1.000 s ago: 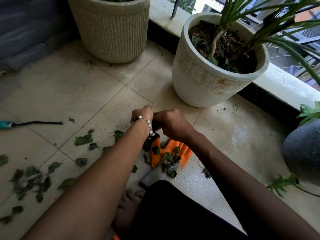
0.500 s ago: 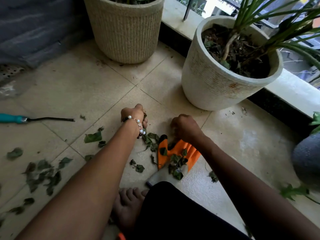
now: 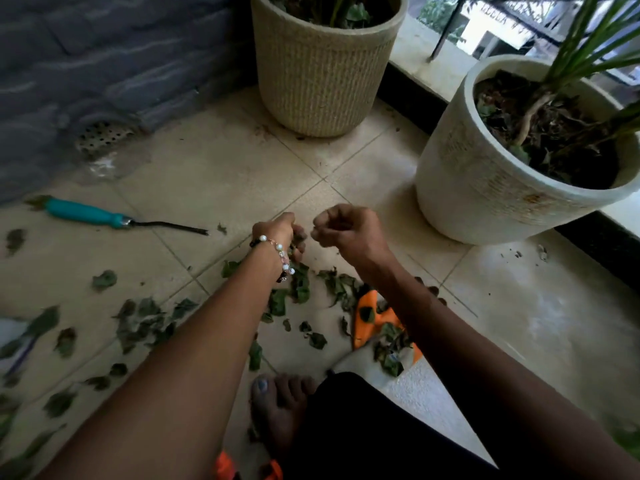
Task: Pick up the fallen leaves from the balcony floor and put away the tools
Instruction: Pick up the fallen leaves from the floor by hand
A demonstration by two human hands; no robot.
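Observation:
Several dark green fallen leaves (image 3: 341, 285) lie scattered on the beige floor tiles, with more at the left (image 3: 145, 322). My left hand (image 3: 282, 230), a bead bracelet on its wrist, hovers above them with its fingers curled round a few leaves. Right beside it, my right hand (image 3: 349, 233) is a closed fist in which no leaf shows. An orange glove (image 3: 372, 322) with a white cuff lies under my right forearm, leaves resting on it. Farther left lies a teal-handled garden tool (image 3: 86, 213) with a dark metal shaft.
A woven beige pot (image 3: 322, 81) stands at the back, and a white pot (image 3: 491, 181) with a long-leaved plant stands at the right by the balcony ledge. A round floor drain (image 3: 104, 136) sits by the grey wall. My bare foot (image 3: 277, 407) is near the bottom.
Both hands have lifted off the floor by the orange glove and come together above the leaves. The camera has swung left, showing more of the floor and the drain.

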